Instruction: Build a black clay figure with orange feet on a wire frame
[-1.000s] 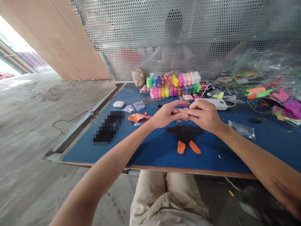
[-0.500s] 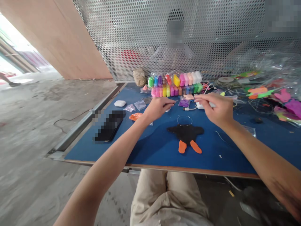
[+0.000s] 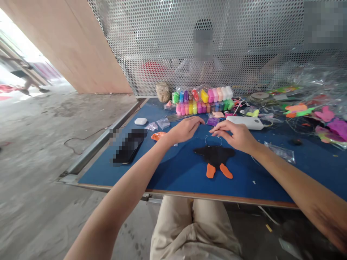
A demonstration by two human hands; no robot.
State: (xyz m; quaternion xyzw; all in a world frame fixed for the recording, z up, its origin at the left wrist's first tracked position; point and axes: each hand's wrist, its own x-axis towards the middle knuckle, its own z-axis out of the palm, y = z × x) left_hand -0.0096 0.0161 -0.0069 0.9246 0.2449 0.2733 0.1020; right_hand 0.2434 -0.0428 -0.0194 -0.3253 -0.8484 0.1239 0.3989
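A flat black clay figure (image 3: 215, 157) with two orange clay feet (image 3: 210, 170) lies on the blue tabletop. A thin wire loop (image 3: 213, 141) rises from its top edge. My left hand (image 3: 186, 129) hovers beyond the figure, to its left. Its fingers are pressed together, and anything in them is too small to make out. Just beyond the loop and slightly right, my right hand (image 3: 234, 135) has thumb and fingers drawn into a pinch. Whatever that pinch holds cannot be made out. The two sets of fingertips are close but apart.
Behind my hands are rows of coloured clay packs (image 3: 203, 101) against a perforated metal screen (image 3: 168, 43). A white device (image 3: 245, 122) lies right; a phone (image 3: 130, 146), white case (image 3: 141, 121) and orange packet (image 3: 158, 135) lie left. Clay shapes and plastic (image 3: 336, 124) crowd the far right.
My right hand has moved left and a little toward me, closing the gap to my left hand and uncovering the white device. My left hand has dropped slightly. The black figure stays put.
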